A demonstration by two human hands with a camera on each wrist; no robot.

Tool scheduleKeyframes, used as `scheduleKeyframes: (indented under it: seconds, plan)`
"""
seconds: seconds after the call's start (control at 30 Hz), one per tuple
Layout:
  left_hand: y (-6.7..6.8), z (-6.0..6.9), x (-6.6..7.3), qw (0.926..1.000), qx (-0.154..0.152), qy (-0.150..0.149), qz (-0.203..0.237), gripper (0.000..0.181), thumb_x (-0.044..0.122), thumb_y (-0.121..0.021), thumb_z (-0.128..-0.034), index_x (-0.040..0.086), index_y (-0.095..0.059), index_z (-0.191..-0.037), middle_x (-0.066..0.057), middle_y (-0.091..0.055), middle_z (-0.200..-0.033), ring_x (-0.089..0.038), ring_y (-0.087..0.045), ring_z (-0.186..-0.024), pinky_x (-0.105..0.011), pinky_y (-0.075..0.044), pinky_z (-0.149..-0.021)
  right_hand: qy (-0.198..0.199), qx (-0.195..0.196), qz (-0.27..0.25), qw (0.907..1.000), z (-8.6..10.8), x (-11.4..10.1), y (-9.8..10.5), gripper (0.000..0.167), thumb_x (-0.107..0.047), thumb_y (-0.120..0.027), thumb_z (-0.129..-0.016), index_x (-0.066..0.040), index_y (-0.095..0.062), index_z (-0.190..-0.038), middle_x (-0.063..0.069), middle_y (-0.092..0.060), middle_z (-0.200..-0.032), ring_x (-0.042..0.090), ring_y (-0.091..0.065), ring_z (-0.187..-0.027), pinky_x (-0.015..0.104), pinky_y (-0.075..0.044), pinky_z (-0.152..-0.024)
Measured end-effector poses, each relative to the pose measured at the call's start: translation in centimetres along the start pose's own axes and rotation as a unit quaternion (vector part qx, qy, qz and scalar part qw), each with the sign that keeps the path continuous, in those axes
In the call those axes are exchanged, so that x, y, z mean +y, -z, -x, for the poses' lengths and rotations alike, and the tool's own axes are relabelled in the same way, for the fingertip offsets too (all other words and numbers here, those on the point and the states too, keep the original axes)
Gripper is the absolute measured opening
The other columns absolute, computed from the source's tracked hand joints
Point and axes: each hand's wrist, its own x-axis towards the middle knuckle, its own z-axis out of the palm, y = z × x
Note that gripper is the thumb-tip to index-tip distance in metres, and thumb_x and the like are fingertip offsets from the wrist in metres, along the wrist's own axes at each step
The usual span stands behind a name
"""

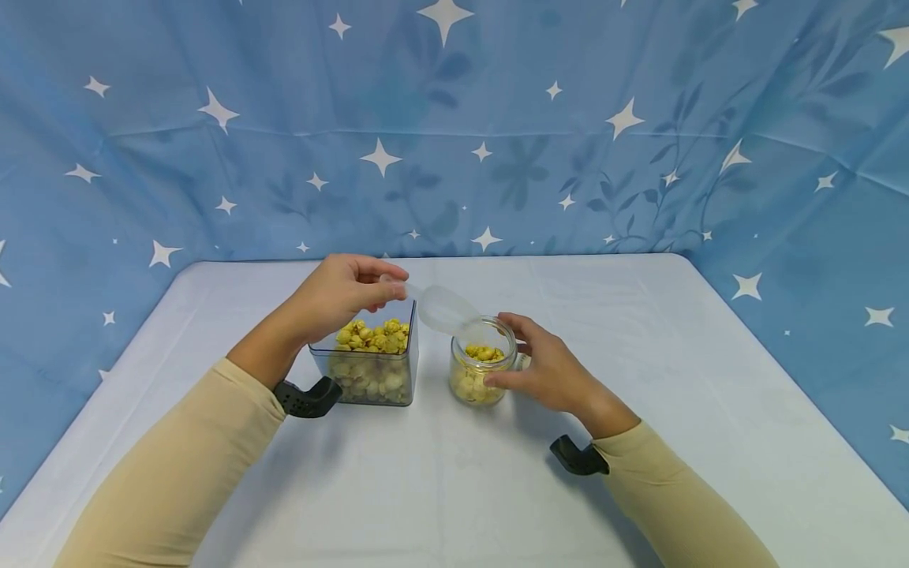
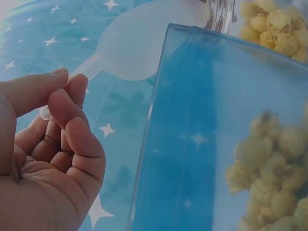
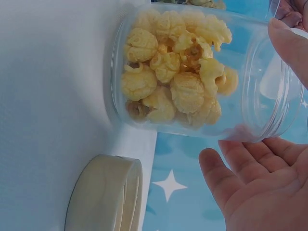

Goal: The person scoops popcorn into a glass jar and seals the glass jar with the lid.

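My left hand [image 1: 341, 293] pinches the thin handle of a translucent white scoop [image 1: 446, 310], above the back of a clear square container [image 1: 376, 379] of yellow popcorn. The scoop's bowl [image 2: 137, 41] reaches rightward to the mouth of a round glass jar [image 1: 460, 377]. Pale popcorn [image 3: 178, 72] fills much of the jar, which stands upright. My right hand [image 1: 550, 371] holds the jar near its rim from the right, thumb on the near side and fingers on the far side.
A round pale lid-like object [image 3: 103, 192] lies on the table beside the jar in the right wrist view. The white tabletop [image 1: 440, 489] runs back to a blue curtain [image 1: 454, 142] with white stars.
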Motion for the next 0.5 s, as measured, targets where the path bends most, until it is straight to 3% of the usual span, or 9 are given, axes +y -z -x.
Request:
scheduleKeyframes:
  seconds: [0.27,0.5]
  plan:
    - [0.01,0.04,0.17,1.0000,0.000,0.002,-0.002,0.036,0.026,-0.071,-0.0951,0.008,-0.069,-0.126,-0.006,-0.068,-0.098,-0.028,-0.057,-0.089,-0.039,-0.048,-0.077,0.001,0.000,-0.002,1.0000,-0.02,-0.02,0.06,0.092,-0.028,-0.087,-0.080,-0.003,-0.035,-0.152,0.015,-0.043,-0.150,0.042,-0.051,-0.128,0.050,-0.046,-0.101]
    - [0.06,0.04,-0.32,1.0000,-0.003,0.004,0.006,0.035,0.026,-0.070,-0.0953,0.009,-0.069,-0.125,-0.008,-0.067,-0.098,-0.029,-0.056,-0.088,-0.046,-0.049,-0.080,-0.007,-0.006,0.002,1.0000,0.04,-0.20,0.13,0.094,-0.029,-0.086,-0.080,-0.002,-0.034,-0.153,0.015,-0.042,-0.151,0.044,-0.050,-0.129,0.051,-0.047,-0.099]
